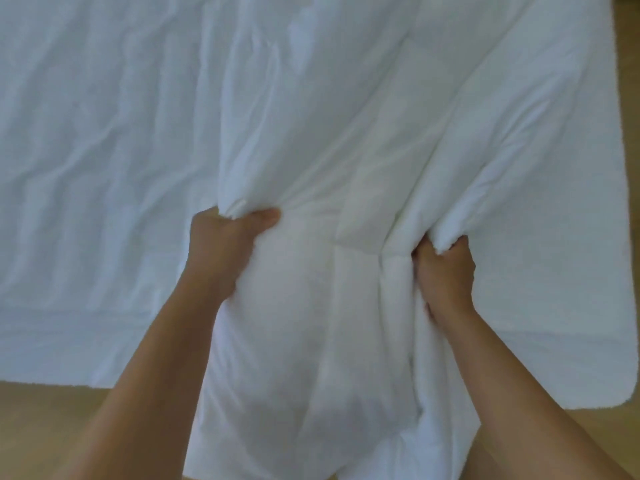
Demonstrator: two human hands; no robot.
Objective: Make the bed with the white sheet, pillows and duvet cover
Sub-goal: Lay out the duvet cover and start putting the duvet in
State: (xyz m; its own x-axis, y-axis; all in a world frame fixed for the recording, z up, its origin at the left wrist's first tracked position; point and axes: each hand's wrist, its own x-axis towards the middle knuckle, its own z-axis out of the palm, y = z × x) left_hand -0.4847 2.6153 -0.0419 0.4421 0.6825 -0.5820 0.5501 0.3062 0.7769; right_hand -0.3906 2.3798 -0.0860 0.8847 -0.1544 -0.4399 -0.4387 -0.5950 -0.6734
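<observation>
Nearest, the white duvet (311,341) hangs in a thick bunch between the forearms, down over the bed's edge. The left hand (225,244) clutches a fat fold, thumb across the top; the right hand (446,271) has its fingers curled deep into another. It looks soft, puffy and light but bulky, so big handfuls suit it. Beyond the knuckles, it spreads across the white sheet (86,150).

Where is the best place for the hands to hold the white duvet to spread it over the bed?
Judging by its pose, on the near edge, as now: the left hand and right hand each grip a bunched fold of the duvet, from the bedside. Moving them further apart, toward the corners, would probably spread it flatter.
</observation>
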